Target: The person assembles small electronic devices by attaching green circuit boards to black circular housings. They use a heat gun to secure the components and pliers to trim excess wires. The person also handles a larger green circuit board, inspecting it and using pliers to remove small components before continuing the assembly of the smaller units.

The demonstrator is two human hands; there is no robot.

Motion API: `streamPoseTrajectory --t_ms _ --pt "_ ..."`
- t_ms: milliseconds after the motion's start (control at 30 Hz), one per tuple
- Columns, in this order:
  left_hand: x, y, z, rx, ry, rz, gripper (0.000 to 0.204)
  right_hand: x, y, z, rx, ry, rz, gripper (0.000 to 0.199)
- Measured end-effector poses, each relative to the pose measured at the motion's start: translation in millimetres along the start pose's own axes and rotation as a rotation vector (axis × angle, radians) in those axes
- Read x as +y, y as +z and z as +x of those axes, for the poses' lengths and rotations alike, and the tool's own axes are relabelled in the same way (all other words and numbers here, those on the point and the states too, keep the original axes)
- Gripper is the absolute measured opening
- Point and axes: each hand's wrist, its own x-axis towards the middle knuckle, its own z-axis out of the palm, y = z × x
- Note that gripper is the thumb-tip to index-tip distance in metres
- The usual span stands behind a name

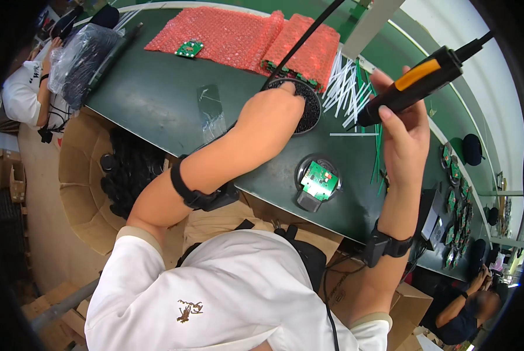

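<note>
L hand [272, 111]: my fingers dip into the round black dish [307, 105] of small dark parts; can't tell if they've pinched one.
R hand [403, 126]: wrapped tight round the black-orange power screwdriver [417, 82], raised above the bench, tip twd dish.
Workpiece: green circuit board [320, 180] sits in a round black housing [315, 182] nr bench front edge, between my arms.
Behind dish: red bubble wrap [244, 36], white strips [345, 88].

We see open green tabletop [150, 93] at centre left of the frame, crossed only by a clear plastic bag [210, 111]. Toward the upper right, red bubble wrap [238, 35], a black dish [308, 105] and white strips [346, 88] crowd the way; a circuit board [319, 181] sits at lower centre.
</note>
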Motion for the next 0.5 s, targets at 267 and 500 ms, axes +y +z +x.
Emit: streamPoseTrajectory --t_ms 267,500 --pt "-8 8 4 -0.005 -0.032 -0.11 0.012 -21 23 -4 -0.086 -0.023 0.056 0.041" --pt "1 -8 -4 0.06 -0.09 -0.4 0.011 -44 39 -26 -0.003 0.036 0.24 0.029"
